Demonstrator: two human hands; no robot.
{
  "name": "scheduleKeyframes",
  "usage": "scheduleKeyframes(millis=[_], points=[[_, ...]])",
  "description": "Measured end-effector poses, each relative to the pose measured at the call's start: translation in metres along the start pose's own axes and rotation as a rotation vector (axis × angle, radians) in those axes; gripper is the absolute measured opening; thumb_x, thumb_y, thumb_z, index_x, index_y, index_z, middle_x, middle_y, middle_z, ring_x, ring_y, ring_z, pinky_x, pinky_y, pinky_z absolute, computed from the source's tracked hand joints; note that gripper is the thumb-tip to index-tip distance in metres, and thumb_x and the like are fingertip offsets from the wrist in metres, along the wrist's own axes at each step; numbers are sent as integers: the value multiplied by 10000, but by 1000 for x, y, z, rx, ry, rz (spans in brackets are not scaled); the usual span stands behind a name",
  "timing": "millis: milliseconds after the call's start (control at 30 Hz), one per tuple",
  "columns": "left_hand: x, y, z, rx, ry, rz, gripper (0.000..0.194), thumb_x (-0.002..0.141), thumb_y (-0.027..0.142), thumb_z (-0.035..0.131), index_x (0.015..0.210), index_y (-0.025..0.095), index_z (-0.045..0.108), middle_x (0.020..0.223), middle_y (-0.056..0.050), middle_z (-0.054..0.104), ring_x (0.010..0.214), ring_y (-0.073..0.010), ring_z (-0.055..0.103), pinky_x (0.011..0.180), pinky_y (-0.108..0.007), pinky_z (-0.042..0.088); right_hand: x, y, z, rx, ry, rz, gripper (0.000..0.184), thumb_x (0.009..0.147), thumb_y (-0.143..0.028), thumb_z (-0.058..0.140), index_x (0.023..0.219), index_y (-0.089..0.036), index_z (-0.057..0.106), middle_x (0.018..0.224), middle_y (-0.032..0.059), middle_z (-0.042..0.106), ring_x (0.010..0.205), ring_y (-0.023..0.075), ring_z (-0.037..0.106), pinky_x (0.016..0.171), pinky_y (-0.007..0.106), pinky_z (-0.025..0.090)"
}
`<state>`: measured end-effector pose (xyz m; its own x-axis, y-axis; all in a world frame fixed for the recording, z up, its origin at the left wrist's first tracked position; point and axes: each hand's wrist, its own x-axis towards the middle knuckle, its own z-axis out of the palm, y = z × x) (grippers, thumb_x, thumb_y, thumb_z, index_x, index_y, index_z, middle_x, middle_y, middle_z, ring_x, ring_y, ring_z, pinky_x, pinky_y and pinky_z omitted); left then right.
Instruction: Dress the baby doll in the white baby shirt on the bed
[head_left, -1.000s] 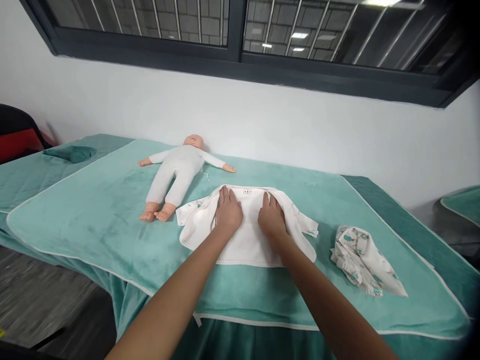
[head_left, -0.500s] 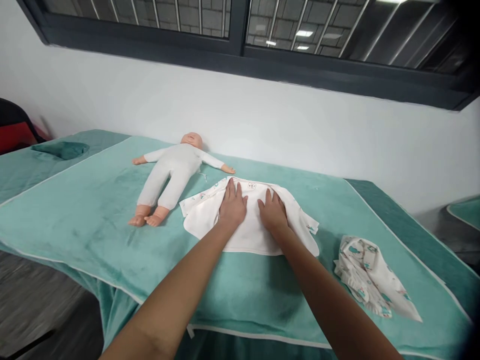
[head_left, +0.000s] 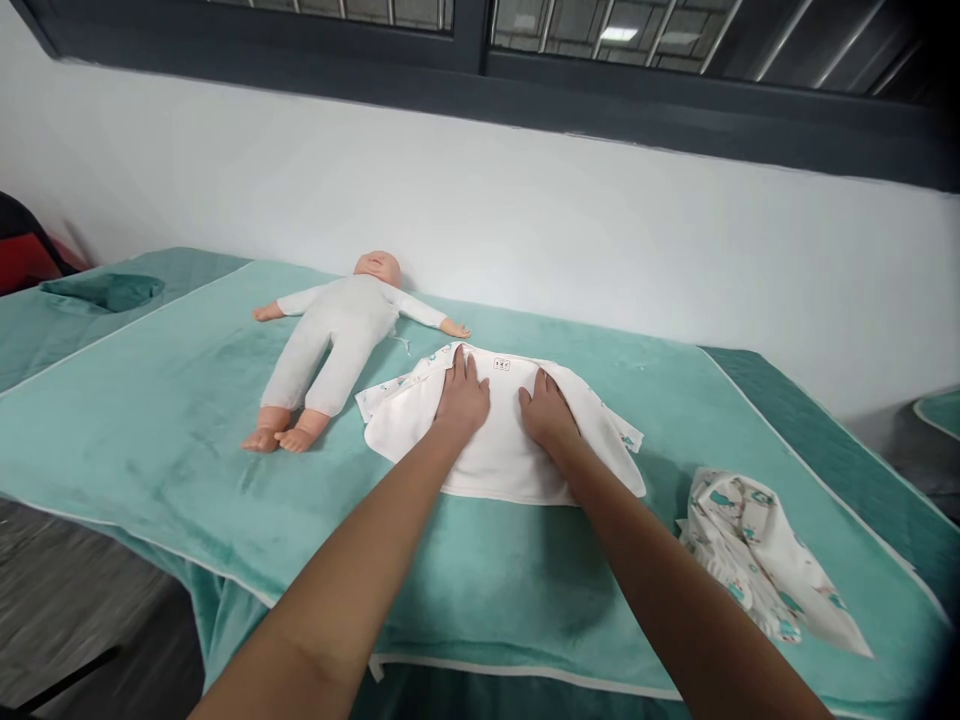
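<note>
1. The fingers (head_left: pixel 472 371) of the left hand (head_left: pixel 463 405) are spread on the inside of a white baby top (head_left: pixel 502 455), thumb apart, with the longest fingertip at the neckline.
2. The right hand's fingers lie on the same lining, opposite, their tips a little below the neckline; thumb and forefinger are apart, and the outer fingers of this right hand (head_left: pixel 551 412) are partly hidden along the front panel.
3. The top lies open between and under the two hands, its front panels turned outward to either side, on the surface (head_left: pixel 187 400), which has a teal cover.
4. Counted: two hands; one top with two sleeves, each showing some print; one doll (head_left: pixel 352 310); one crumpled printed garment (head_left: pixel 750 560).
5. The doll lies on its back to the left of the top, two arms out and two legs toward the near edge, dressed in white; its feet are bare.
6. The crumpled garment lies to the right, apart from the top, white with green and brownish figures.
7. One small boxed label (head_left: pixel 502 365) sits at the middle of the neckline, between the hands; its dark marks stand in a row, too small to read.
</note>
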<state>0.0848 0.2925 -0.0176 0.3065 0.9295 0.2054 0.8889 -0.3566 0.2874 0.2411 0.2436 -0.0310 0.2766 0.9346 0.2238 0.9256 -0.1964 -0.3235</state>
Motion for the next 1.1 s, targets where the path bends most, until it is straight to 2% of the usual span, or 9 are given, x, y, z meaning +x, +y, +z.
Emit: scheduleKeyframes(millis=[200, 333, 433, 533, 600, 733, 967, 1100], points=[[1, 3, -4, 1, -74, -21, 651, 1005, 339, 263, 1513, -67, 293, 1629, -258, 157, 1543, -309, 122, 1239, -446, 225, 1, -2, 0, -8, -2, -7, 596, 1006, -306, 305, 1477, 55, 360, 1506, 267, 421, 1415, 337, 397, 1177, 437, 309], [-3, 6, -6, 56, -85, -7, 649, 1007, 314, 250, 1505, -102, 280, 1620, -264, 194, 1547, -304, 95, 1245, -426, 208, -5, -7, -3, -36, -1, -108, 501, 971, -125, 294, 1405, 59, 464, 1468, 288, 458, 1415, 314, 402, 1185, 451, 291], [-8, 8, -2, 98, -44, 27, 622, 1005, 293, 260, 1490, -91, 334, 1602, -258, 259, 1546, -307, 102, 1245, -439, 208, -9, -9, -4, -38, -36, -263, 482, 934, -52, 325, 1351, -41, 567, 1511, 190, 458, 1452, 242, 354, 1218, 396, 246], [-17, 9, 4, 103, 2, 15, 610, 1011, 313, 260, 1499, -41, 360, 1616, -234, 242, 1533, -306, 180, 1240, -434, 229, -10, -10, -2, -30, -71, -344, 473, 975, -122, 326, 1389, -72, 549, 1516, 143, 469, 1443, 217, 374, 1222, 370, 252], [-22, 10, 6, 93, 29, 8, 602, 1015, 322, 257, 1503, -12, 372, 1619, -219, 248, 1518, -304, 236, 1236, -427, 239, -8, -10, 0, -30, -81, -338, 488, 1007, -212, 319, 1420, -27, 503, 1528, 176, 442, 1449, 243, 367, 1220, 396, 257], [-28, 13, 4, 78, 52, 62, 581, 1016, 296, 265, 1485, -18, 402, 1590, -223, 325, 1507, -315, 262, 1240, -437, 222, -4, -13, 6, -44, -104, -277, 594, 1016, -348, 340, 1457, 42, 419, 1579, 235, 319, 1500, 292, 258, 1225, 435, 231], [-24, 12, 1, 72, -5, 50, 590, 1023, 318, 253, 1491, -14, 395, 1597, -227, 304, 1509, -327, 253, 1227, -438, 249, -1, -34, 12, -72, -91, -74, 655, 1011, -367, 305, 1490, 79, 336, 1575, 309, 262, 1486, 378, 257, 1195, 497, 243], [-22, 11, 1, 88, -16, 56, 585, 1024, 313, 246, 1494, -4, 392, 1602, -217, 300, 1518, -304, 235, 1232, -437, 239, -2, -38, 11, -81, -93, -70, 648, 1016, -372, 293, 1502, 55, 337, 1585, 287, 262, 1490, 364, 250, 1200, 478, 236]])
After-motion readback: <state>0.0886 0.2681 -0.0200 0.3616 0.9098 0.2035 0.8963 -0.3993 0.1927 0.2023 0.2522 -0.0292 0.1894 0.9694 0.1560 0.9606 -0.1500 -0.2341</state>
